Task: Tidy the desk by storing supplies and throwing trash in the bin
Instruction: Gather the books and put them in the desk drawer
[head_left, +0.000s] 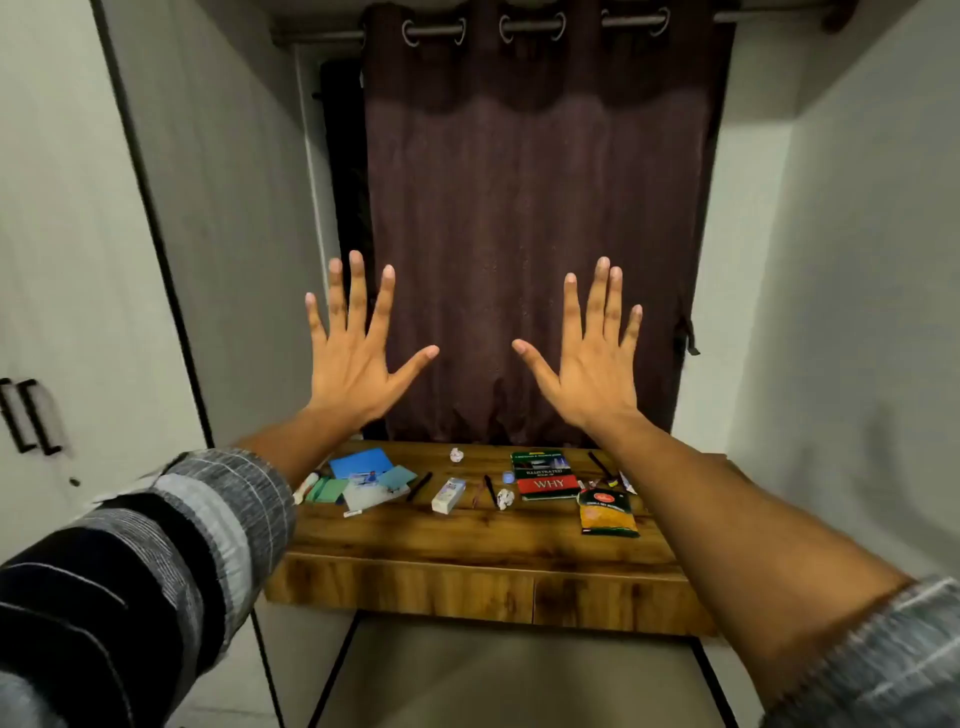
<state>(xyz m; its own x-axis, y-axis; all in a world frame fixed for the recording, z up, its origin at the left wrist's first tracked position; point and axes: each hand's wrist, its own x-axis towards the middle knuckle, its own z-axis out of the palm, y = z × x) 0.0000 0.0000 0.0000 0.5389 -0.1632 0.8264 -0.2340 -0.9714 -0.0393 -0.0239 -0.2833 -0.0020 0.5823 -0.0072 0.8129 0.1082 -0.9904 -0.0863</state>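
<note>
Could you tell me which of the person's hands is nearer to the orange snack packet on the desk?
The right hand. It is raised, fingers spread, up and slightly left of the snack packet on the desk's right side. The left hand, equally raised, is far over to the left.

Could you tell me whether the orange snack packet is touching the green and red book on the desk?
Touching. In the head view, the snack packet has its top left corner overlapping the lower right corner of the book, with no desk wood showing between them.

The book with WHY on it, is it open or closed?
Closed. The book lies flat on the desk, front cover up, with no pages showing.
</note>
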